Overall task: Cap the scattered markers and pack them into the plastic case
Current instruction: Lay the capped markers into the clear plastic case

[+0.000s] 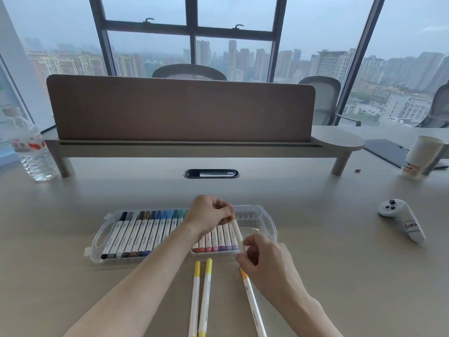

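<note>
A clear plastic case (263,216) lies on the desk, holding a row of several capped white markers (143,233) with coloured ends. My left hand (209,212) reaches over the case and pinches the top of an orange-capped marker (236,229) at the right end of the row. My right hand (267,261) hovers at that marker's lower end, fingers curled; whether it holds the marker is unclear. Two yellow markers (200,295) lie on the desk in front of the case. An orange marker (252,302) lies beside them, partly under my right hand.
A water bottle (29,147) stands at the far left. A paper cup (419,156) and a dark notebook (386,152) sit at the far right. A white controller (401,220) lies right of the case. A monitor riser with a brown divider (179,113) spans the back.
</note>
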{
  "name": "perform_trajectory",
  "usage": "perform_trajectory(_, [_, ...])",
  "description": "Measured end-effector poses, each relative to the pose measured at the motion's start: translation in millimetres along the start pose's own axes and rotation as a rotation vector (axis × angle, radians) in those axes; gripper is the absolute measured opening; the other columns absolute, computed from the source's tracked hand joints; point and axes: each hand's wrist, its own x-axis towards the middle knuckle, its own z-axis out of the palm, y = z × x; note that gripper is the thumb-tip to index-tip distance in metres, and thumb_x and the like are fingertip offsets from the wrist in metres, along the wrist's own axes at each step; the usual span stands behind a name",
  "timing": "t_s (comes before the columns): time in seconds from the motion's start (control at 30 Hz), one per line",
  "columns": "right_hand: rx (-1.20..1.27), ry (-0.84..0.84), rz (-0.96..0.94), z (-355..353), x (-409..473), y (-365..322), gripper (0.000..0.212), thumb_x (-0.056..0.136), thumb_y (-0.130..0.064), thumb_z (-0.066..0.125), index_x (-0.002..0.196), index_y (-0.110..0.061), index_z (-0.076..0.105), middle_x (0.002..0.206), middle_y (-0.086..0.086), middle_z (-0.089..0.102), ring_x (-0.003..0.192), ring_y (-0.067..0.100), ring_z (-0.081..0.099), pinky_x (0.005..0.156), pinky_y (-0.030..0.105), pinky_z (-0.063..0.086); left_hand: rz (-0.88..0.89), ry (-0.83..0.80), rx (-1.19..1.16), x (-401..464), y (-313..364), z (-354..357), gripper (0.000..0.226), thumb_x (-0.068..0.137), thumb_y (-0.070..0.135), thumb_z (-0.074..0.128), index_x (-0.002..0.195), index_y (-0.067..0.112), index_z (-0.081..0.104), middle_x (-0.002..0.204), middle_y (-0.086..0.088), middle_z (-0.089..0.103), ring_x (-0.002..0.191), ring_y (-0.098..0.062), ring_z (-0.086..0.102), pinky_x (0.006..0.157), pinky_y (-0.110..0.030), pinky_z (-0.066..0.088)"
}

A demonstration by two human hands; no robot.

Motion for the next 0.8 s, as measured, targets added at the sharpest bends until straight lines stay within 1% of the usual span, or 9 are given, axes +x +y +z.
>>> perform_trajectory(0.07, [0.022, -0.016, -0.013, 2, 4, 2, 0.019, 0.085, -0.031, 0.068, 0.103, -0.028, 0.066, 0.074, -0.011, 0.065, 0.071, 0.007, 0.063, 0.070, 0.020, 0.052, -0.003, 0.002, 0.019, 11, 0, 0, 0.001, 0.090, 0.004, 0.072, 0.091, 0.005, 0.072, 0.090, -0.013, 0.075, 0.077, -0.017, 0.074, 0.068, -0.020, 0.058])
perform_trajectory(0.17, [0.026, -0.006, -0.034, 3, 11, 5, 0.025, 0.084, -0.030, 0.069, 0.109, -0.027, 0.066, 0.075, -0.013, 0.064, 0.072, 0.005, 0.061, 0.071, 0.017, 0.050, 0.000, -0.003, 0.078, 22, 1, 3, 0.005, 0.091, 0.005, 0.070, 0.095, 0.002, 0.073, 0.089, -0.014, 0.076, 0.071, -0.012, 0.072, 0.061, -0.014, 0.054])
perform_trajectory(0.3, [-0.007, 0.041, -0.052, 4, 27, 6, 0.030, 0.083, -0.027, 0.070, 0.113, -0.026, 0.068, 0.077, -0.013, 0.061, 0.073, 0.005, 0.059, 0.068, 0.011, 0.045, -0.010, 0.019, -0.009, 39, 5, 9, 0.009, 0.089, 0.009, 0.073, 0.095, 0.002, 0.075, 0.087, -0.012, 0.077, 0.069, -0.010, 0.071, 0.062, -0.016, 0.055])
perform_trajectory(0.37, [-0.036, 0.060, -0.061, 6, 33, 6, 0.030, 0.081, -0.025, 0.070, 0.112, -0.024, 0.069, 0.077, -0.012, 0.060, 0.073, 0.007, 0.059, 0.068, 0.017, 0.047, -0.005, 0.026, -0.028, 48, 5, 10, 0.009, 0.086, 0.014, 0.077, 0.092, 0.006, 0.076, 0.083, -0.006, 0.077, 0.069, -0.009, 0.072, 0.066, -0.018, 0.057])
perform_trajectory(0.47, [-0.068, 0.092, -0.048, 9, 38, 6, 0.021, 0.079, -0.025, 0.071, 0.100, -0.025, 0.072, 0.078, -0.012, 0.061, 0.070, 0.009, 0.059, 0.067, 0.023, 0.050, -0.017, 0.026, -0.002, 59, 2, 10, 0.002, 0.086, 0.009, 0.077, 0.087, 0.007, 0.076, 0.081, -0.007, 0.077, 0.071, -0.012, 0.073, 0.069, -0.020, 0.058])
perform_trajectory(0.57, [-0.049, 0.110, -0.041, 10, 44, 10, 0.020, 0.078, -0.023, 0.074, 0.098, -0.025, 0.073, 0.080, -0.017, 0.059, 0.068, 0.007, 0.058, 0.065, 0.019, 0.048, -0.035, 0.030, 0.021, 70, -4, 9, 0.002, 0.087, 0.006, 0.075, 0.087, 0.007, 0.076, 0.085, -0.010, 0.077, 0.076, -0.016, 0.075, 0.074, -0.023, 0.060])
perform_trajectory(0.67, [-0.015, 0.084, -0.047, 13, 51, 15, 0.020, 0.079, -0.019, 0.075, 0.099, -0.020, 0.075, 0.084, -0.018, 0.056, 0.067, 0.002, 0.055, 0.064, 0.008, 0.041, -0.004, 0.056, 0.203, 78, -11, 8, 0.003, 0.088, 0.017, 0.076, 0.090, 0.017, 0.078, 0.088, 0.000, 0.077, 0.084, -0.014, 0.074, 0.079, -0.024, 0.058])
perform_trajectory(0.73, [0.014, 0.059, -0.052, 16, 54, 18, 0.014, 0.080, -0.018, 0.075, 0.094, -0.017, 0.075, 0.084, -0.016, 0.057, 0.069, 0.002, 0.054, 0.064, 0.008, 0.040, 0.027, 0.059, 0.322, 82, -14, 8, 0.007, 0.089, 0.022, 0.075, 0.094, 0.018, 0.079, 0.090, 0.006, 0.076, 0.085, -0.008, 0.070, 0.077, -0.020, 0.052])
perform_trajectory(0.8, [0.023, 0.033, -0.053, 21, 56, 18, 0.009, 0.080, -0.020, 0.077, 0.088, -0.016, 0.075, 0.083, -0.011, 0.059, 0.071, 0.008, 0.055, 0.064, 0.014, 0.043, 0.059, 0.051, 0.427, 85, -16, 8, 0.008, 0.090, 0.024, 0.074, 0.094, 0.019, 0.079, 0.087, 0.010, 0.074, 0.079, -0.002, 0.067, 0.074, -0.018, 0.049])
